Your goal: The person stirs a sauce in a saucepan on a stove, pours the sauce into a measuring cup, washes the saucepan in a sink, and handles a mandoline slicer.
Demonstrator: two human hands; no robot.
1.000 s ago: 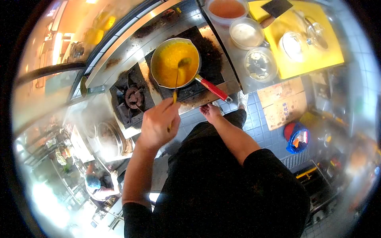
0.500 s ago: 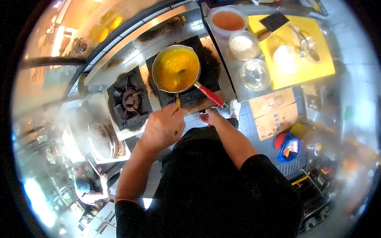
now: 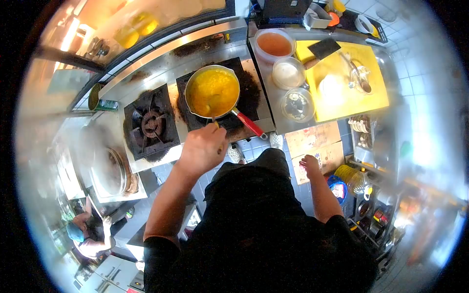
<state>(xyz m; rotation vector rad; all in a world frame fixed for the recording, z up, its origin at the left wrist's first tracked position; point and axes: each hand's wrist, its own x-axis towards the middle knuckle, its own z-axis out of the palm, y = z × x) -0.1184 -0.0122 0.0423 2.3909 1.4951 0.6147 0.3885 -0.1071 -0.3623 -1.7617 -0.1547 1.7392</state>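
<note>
A saucepan (image 3: 187, 94) with a red handle (image 3: 250, 123) sits on the right burner, full of a thick yellow mixture (image 3: 215, 89). My left hand (image 3: 204, 145) is closed around the handle of a spoon (image 3: 213, 118) whose end dips into the mixture at the pan's near side. The head of the spoon is mostly sunk, so its exact shape is hidden. My right hand (image 3: 309, 167) hangs away from the stove, above cardboard on the floor, with loosely bent fingers and nothing visible in it.
Left of the pan is a bare burner (image 3: 152, 123). Tubs, including one of orange liquid (image 3: 274, 45), stand beside a yellow cutting board (image 3: 376, 93) holding a cleaver (image 3: 323, 49) and bowls. A steaming pot (image 3: 108, 172) and another person (image 3: 93, 234) are at lower left.
My right hand has left the stove's front edge and swung out to the right. My left hand still holds the spoon, whose end has moved toward the pan's near side. The view has shifted.
</note>
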